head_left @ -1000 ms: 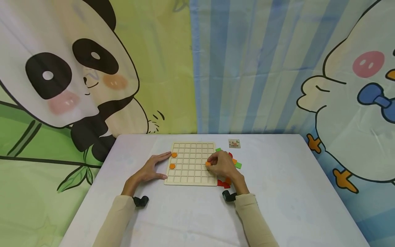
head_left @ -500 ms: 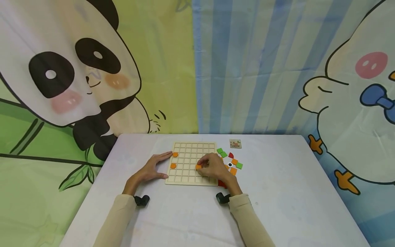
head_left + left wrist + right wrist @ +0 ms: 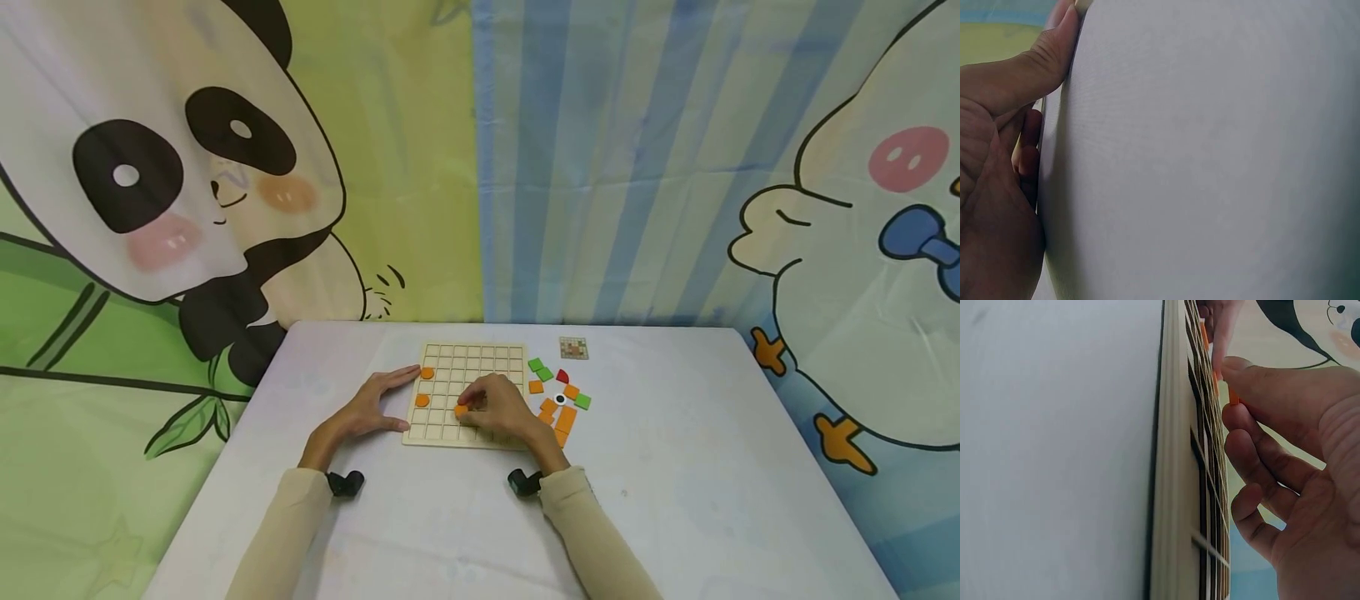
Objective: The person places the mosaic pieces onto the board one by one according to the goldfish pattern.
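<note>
You seem to be bringing a small orange piece (image 3: 461, 412) to its spot on the board (image 3: 480, 352). Your right hand (image 3: 504, 407) pinches it over the near half, grip nearly closed. Your left hand (image 3: 365, 409) spreads wide, touching the board's left edge. Next, you likely need to line the piece up. It looks flat and thin; your hand hides some.

A white table (image 3: 712, 467) carries board (image 3: 459, 375), pieces (image 3: 567, 418) and card (image 3: 573, 348).
</note>
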`<state>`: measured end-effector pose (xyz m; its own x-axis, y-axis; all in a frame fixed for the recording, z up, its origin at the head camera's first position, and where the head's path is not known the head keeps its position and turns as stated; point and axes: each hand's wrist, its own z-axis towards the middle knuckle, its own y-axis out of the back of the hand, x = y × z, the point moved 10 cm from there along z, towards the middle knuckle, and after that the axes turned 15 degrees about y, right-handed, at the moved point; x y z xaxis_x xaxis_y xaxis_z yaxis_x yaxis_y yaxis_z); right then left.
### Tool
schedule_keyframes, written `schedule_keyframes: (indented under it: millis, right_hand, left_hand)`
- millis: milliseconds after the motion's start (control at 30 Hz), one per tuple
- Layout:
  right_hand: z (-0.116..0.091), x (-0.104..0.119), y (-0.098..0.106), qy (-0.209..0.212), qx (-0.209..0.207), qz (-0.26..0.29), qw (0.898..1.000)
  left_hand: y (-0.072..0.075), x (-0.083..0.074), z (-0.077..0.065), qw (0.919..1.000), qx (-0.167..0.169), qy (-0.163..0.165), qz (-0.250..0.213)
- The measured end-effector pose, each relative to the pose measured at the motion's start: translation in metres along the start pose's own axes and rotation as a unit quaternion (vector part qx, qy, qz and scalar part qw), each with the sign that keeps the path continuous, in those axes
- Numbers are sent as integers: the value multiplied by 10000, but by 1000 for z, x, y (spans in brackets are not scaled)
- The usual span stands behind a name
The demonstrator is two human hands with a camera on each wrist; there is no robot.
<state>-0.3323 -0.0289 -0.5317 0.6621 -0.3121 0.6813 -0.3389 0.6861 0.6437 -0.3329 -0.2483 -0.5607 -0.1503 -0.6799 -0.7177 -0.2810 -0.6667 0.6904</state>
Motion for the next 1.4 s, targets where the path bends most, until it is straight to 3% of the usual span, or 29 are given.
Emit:
schedule_keyframes:
  millis: [200,500,600,767,1000,1200,1400]
  right_hand:
    - [7,3,-12,56,17,166,9998]
    - [15,5,-29,-65,104,185,9998]
    - [16,4,-33,-67,148,50,9999]
    - [19,5,-34,3,133,-138,9998]
    - [24,9,-33,195,136,-302,9993]
    - [24,10,-33,154,115,-227,9996]
    - [24,10,-33,42,111,-281,9995]
  left_hand:
    - [0,3,-2,9996,40,285,-12]
    - [-3,-2,-2,9999,-69,-104,31]
    - [-4,-1,-2,10000,-35,-69,13]
    - [-3,0,-2,10000,5,32,-31]
    - [1,-3,-1,9999,-82,-107,11]
    - [0,0,0,9999,2,122,-20]
    - [-1,2,0,9999,10,112,11]
